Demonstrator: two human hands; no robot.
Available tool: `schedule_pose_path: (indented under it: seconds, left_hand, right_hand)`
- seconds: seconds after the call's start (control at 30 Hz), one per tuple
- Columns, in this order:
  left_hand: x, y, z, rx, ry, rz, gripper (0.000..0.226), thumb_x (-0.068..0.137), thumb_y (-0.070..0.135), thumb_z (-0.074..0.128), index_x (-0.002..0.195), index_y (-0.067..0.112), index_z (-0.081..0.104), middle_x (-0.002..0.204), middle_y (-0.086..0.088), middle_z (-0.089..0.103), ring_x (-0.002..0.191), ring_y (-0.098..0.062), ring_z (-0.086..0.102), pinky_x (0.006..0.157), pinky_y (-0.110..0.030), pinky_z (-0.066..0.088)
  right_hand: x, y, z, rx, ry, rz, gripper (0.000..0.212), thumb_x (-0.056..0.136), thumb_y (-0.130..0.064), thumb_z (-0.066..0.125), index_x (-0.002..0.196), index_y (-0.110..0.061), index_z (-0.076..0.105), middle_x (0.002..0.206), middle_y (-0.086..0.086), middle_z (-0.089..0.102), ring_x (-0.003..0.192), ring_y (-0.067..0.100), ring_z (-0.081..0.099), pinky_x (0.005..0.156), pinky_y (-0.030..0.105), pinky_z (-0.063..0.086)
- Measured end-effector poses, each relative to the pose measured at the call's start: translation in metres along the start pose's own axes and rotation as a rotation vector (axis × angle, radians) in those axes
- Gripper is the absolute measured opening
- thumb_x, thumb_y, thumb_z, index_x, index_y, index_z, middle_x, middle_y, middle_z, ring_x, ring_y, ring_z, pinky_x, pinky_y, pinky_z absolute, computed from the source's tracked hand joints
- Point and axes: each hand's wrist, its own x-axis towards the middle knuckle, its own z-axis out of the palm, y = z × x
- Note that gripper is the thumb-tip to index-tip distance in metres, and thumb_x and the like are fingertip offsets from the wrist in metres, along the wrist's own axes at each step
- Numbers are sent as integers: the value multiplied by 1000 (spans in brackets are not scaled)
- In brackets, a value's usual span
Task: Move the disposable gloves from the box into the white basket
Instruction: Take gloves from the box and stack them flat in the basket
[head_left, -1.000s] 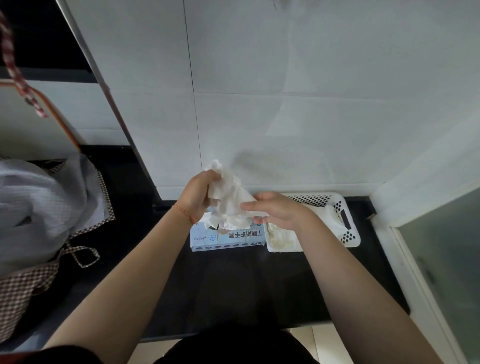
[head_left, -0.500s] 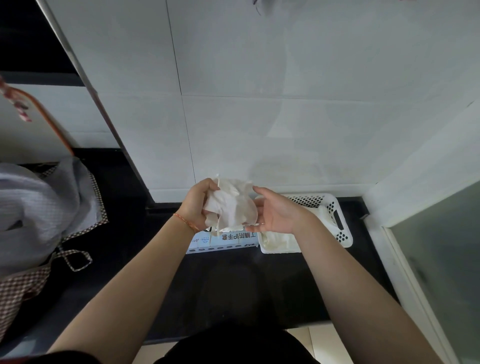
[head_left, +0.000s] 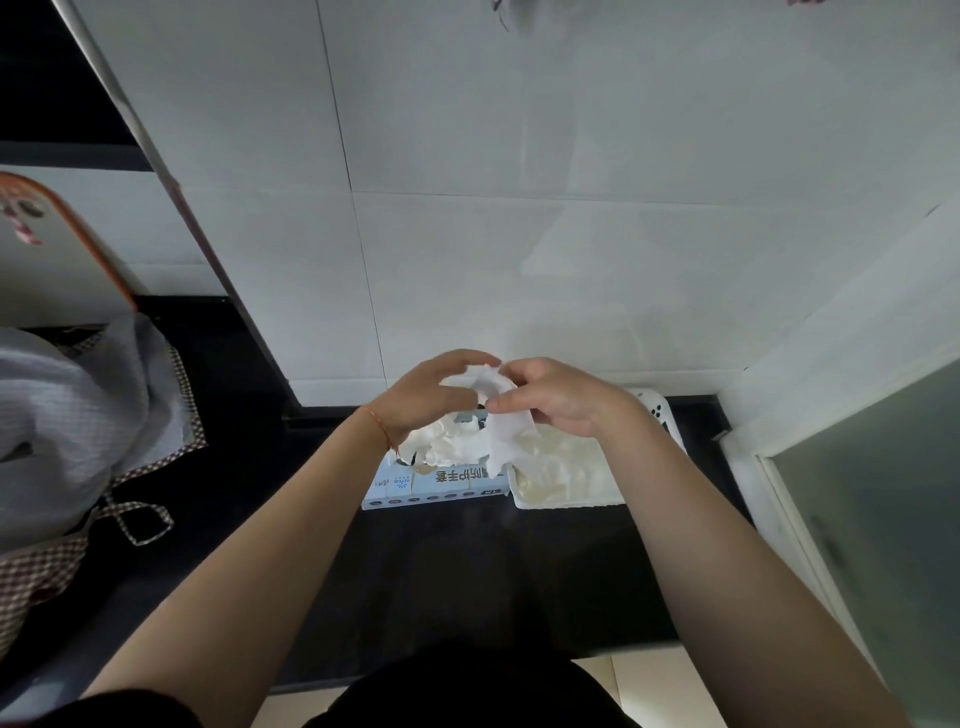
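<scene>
Dark table (head_left: 441, 571) up against the white tiled wall, three things sitting on it.

Back by the wall sits the pale blue glove box (head_left: 434, 480), crumpled white gloves (head_left: 447, 447) bunched at its top, and touching its right side is the white basket (head_left: 569, 496), with pale gloves already lying inside. Over on the left edge, well apart from those two, a grey cloth with checked trim (head_left: 67, 431) slumps in a heap, its loose strap trailing across the dark surface.

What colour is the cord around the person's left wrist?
Orange-red: a thin cord on the left wrist, seen in the head view.
</scene>
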Motion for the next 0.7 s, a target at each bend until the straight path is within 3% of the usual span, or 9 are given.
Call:
schedule_pose_path:
  seconds: [0.07, 0.13, 0.23, 0.3, 0.37, 0.43, 0.5, 0.63, 0.7]
  left_hand:
    - [3, 3, -3, 64, -63, 14, 37, 76, 15, 72, 110, 29, 67, 120, 6, 64, 113, -7, 58, 92, -27, 48]
    - [6, 6, -4, 132, -33, 14, 16, 80, 15, 75, 95, 13, 68, 99, 1, 70, 90, -8, 64, 84, -26, 48]
    - [9, 10, -2, 176, 12, -18, 23, 83, 27, 76, 73, 13, 61, 68, 3, 56, 62, -8, 49, 65, -19, 40]
    - [10, 11, 0, 114, 9, -28, 20, 83, 27, 76, 79, 11, 66, 71, 4, 59, 66, -8, 52, 67, -19, 43]
    - [12, 11, 4, 86, -21, -34, 15, 84, 23, 75, 82, 10, 68, 72, 5, 64, 67, -8, 56, 69, -21, 45]
    - [14, 11, 8, 97, -56, -42, 14, 85, 22, 74, 76, 13, 68, 70, 6, 65, 65, -7, 57, 67, -21, 45]
    - [18, 6, 9, 124, -68, -61, 14, 85, 24, 73, 84, 10, 72, 79, -2, 68, 73, -12, 59, 74, -28, 47]
    - [30, -10, 15, 167, -58, -130, 16, 87, 21, 68, 90, 7, 74, 86, -13, 70, 77, -16, 60, 81, -36, 50]
    - [31, -15, 20, 182, -47, -175, 24, 87, 25, 66, 88, 1, 70, 75, -9, 62, 70, -16, 53, 72, -33, 45]
  right_hand:
    - [-5, -7, -2, -53, -20, -21, 13, 86, -7, 71, 91, -15, 63, 82, -3, 65, 81, 12, 63, 72, 25, 49]
    - [-9, -11, -5, -76, 2, -50, 13, 86, -8, 71, 87, -16, 62, 75, -6, 62, 71, 9, 60, 61, 20, 44]
    - [-14, -15, -10, -118, 51, -66, 17, 87, -14, 73, 78, -18, 59, 65, -12, 58, 60, 6, 52, 53, 16, 39]
    - [-13, -13, -10, -153, 89, -70, 35, 88, -22, 73, 63, -24, 49, 53, -14, 41, 50, 7, 35, 50, 19, 28]
    - [-14, -9, -13, -131, 135, -88, 39, 88, -28, 71, 56, -26, 49, 54, -10, 33, 51, 11, 28, 51, 25, 23]
    - [-16, -7, -18, -117, 199, -124, 28, 88, -31, 70, 66, -18, 57, 57, -6, 36, 51, 11, 31, 53, 26, 25]
    - [-18, -5, -21, -123, 274, -153, 30, 86, -34, 71, 85, -5, 63, 67, -1, 49, 61, 13, 46, 62, 28, 36]
    - [-23, 5, -33, -119, 449, -207, 26, 86, -31, 71, 92, -6, 67, 78, -2, 60, 71, 11, 55, 67, 27, 42]
    - [-26, 13, -41, -124, 512, -203, 26, 90, -31, 67, 94, -6, 64, 80, -1, 56, 72, 11, 51, 66, 26, 40]
